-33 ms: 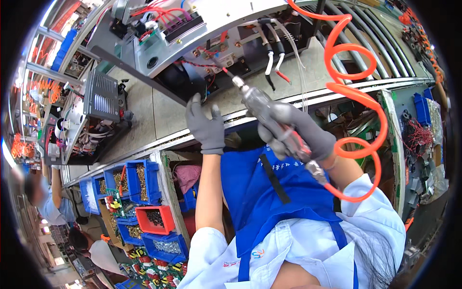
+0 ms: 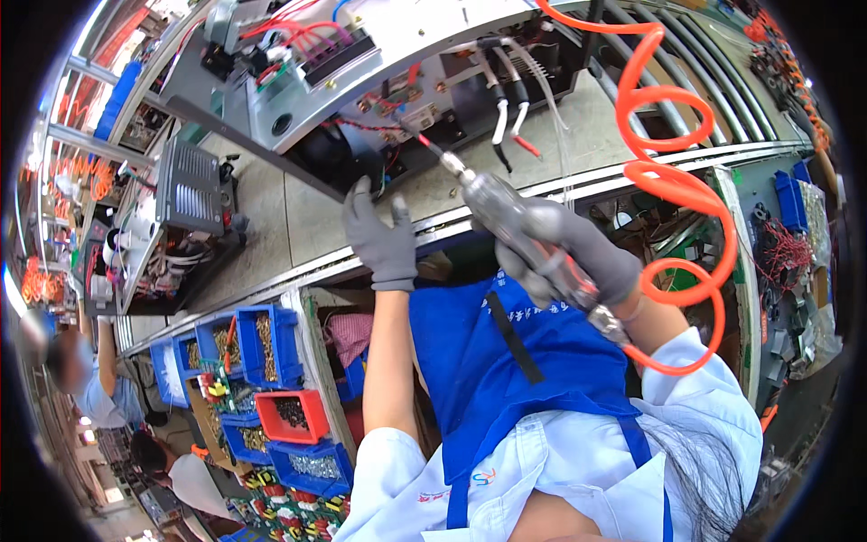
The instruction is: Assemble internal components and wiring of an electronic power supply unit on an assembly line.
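Note:
My right hand, in a grey glove, is wrapped round a dark air screwdriver. Its long bit slants up and left into the open side of a metal machine chassis, among wires and brass-coloured terminals; what the tip touches is too small to tell. An orange coiled air hose runs from the tool's rear end. Also gloved, my left hand is open, thumb apart from the fingers, its fingertips at the chassis panel's lower corner. White-sleeved cables hang out of the chassis to the right of the bit.
At left on the bench stands another machine with a vented dark cover. Blue bins and a red bin of small hardware are below it. Metal rollers lie at right. A co-worker is at the far left.
The screwdriver and my right hand have shifted slightly right and toward me. My left hand and the chassis corner have moved a little left in the picture. The hose coils have swung.

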Demonstrator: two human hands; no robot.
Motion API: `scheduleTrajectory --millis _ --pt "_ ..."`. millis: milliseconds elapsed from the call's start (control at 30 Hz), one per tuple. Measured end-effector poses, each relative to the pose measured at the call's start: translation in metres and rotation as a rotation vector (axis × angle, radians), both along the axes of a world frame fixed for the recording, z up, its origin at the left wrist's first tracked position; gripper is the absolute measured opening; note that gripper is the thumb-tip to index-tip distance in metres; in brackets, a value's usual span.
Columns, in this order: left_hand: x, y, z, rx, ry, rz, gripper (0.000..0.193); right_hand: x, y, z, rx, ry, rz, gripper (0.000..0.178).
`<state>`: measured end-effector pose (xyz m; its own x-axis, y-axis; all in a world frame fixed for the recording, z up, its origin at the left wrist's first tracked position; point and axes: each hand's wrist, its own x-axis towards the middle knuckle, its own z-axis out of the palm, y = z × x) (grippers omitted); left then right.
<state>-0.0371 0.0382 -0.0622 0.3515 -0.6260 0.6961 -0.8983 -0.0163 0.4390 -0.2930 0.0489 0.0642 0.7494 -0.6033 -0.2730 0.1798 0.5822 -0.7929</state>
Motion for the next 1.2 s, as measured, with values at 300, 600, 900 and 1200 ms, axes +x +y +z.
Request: scheduleTrajectory --millis 300,600,900,1200 --pt "-0.004 -0.049 0.056 -0.212 1.079 -0.244 0.036 -0.119 -0.006 -0.027 -0.154 0.607 -0.502 0.063" --pt "0.001 -0.055 0.062 -0.401 1.308 -0.286 0.018 -0.131 -0.152 -0.13 -0.831 1.278 -0.25 0.029" --pt "-0.008 -0.089 0.07 -0.539 1.326 -0.23 0.022 -0.12 -0.159 -0.102 -0.963 1.387 -0.293 0.071" --pt "0.0 0.017 0.065 -0.239 1.537 -0.685 0.025 -0.054 -0.045 0.0 -1.236 0.466 -1.215 0.036"
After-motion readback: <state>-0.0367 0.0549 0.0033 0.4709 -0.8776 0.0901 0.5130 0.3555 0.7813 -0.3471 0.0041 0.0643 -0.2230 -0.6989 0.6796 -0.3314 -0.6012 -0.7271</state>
